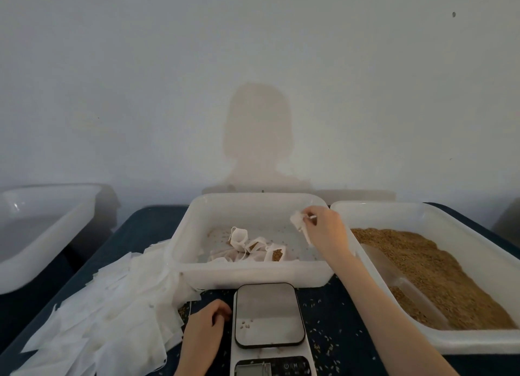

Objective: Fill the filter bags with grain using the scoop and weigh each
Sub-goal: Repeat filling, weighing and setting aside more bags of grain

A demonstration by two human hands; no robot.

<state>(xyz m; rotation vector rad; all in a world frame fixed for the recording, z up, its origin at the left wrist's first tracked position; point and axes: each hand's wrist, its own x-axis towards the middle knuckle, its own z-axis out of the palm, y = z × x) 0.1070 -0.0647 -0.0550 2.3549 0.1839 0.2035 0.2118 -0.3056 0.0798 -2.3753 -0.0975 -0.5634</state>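
Observation:
My right hand [326, 229] reaches over the middle white tub [253, 271] and pinches a white filter bag [299, 225] above its right side. Several filled bags [253, 247] lie on the tub's floor among loose grains. The digital scale [268, 315] stands in front of the tub, its platform bare but for a few grains. My left hand [204, 327] rests on the table left of the scale, fingers curled, holding nothing I can see. A tub of brown grain [439, 266] sits at the right, with the clear plastic scoop [399, 282] lying in it.
A heap of flat white filter bags [112, 313] covers the table's left front. Another white tub [42, 235] stands off to the far left. Grains are scattered on the dark tabletop [332, 319] around the scale. A plain wall rises right behind the tubs.

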